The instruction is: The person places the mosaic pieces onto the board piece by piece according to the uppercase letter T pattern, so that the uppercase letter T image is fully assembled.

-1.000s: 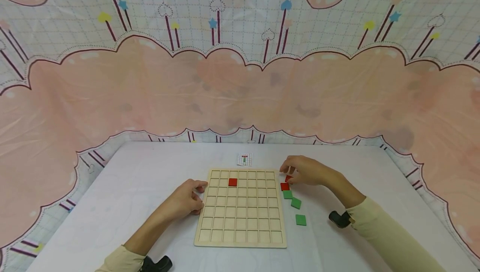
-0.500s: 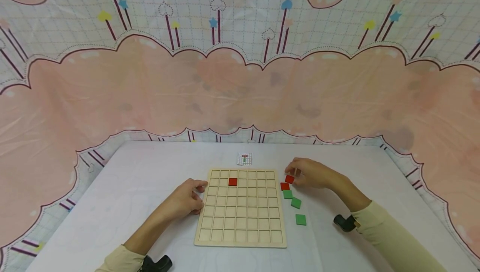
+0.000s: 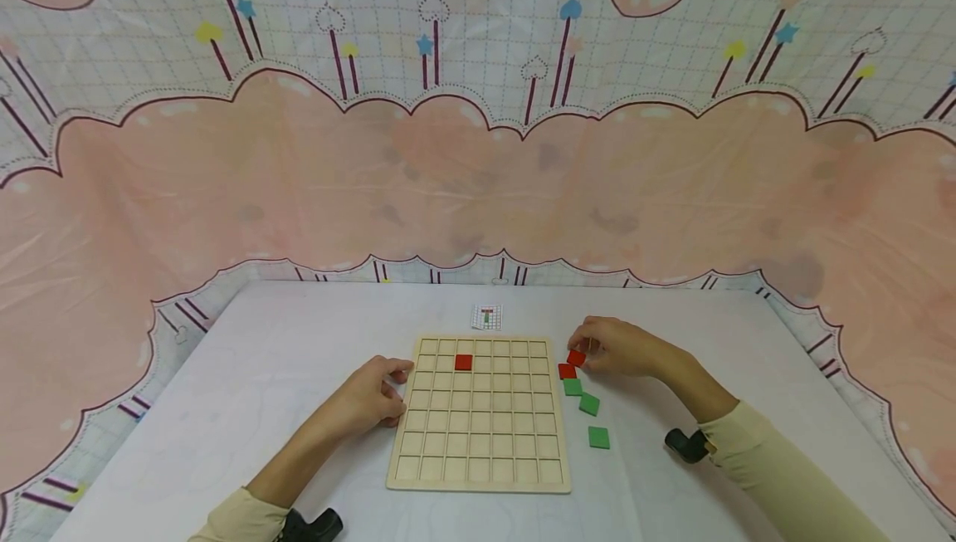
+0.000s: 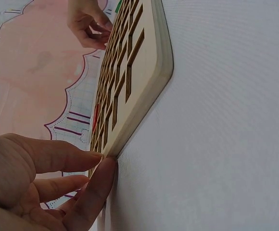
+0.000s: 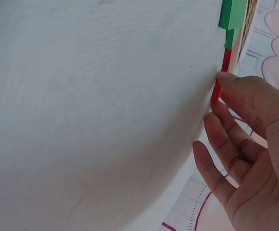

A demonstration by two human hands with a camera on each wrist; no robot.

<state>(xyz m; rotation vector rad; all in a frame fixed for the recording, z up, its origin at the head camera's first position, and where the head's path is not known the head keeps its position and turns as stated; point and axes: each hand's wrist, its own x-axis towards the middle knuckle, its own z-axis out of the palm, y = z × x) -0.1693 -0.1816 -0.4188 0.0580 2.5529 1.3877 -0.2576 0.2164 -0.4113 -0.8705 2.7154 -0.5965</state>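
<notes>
A wooden grid board [image 3: 481, 492] lies on the white table in front of me. My left hand [image 3: 373, 394] touches its left edge, thumb and forefinger spread apart along the rim; the left wrist view shows those fingertips [image 4: 103, 171] right at the board's side. One red square tile [image 3: 464, 363] sits in a cell of the second row. Beyond the board's right edge, my right hand [image 3: 616, 346] pinches a red tile [image 3: 576, 358] at its edges between thumb and forefinger. That tile slants close to another red tile [image 3: 568, 372]. In the right wrist view the pinched tile [image 5: 216, 91] appears edge-on.
Green tiles [image 3: 573, 388], [image 3: 589, 404] and a separate green tile [image 3: 599, 438] lie along the board's right side. A small printed grid card [image 3: 487, 318] with a red and green pattern lies behind the board. A patterned cloth backdrop [image 3: 478, 193] stands behind the table.
My right hand has shifted slightly right and toward me, and the red tile at its fingers shows more fully. The left hand and board look unchanged.
</notes>
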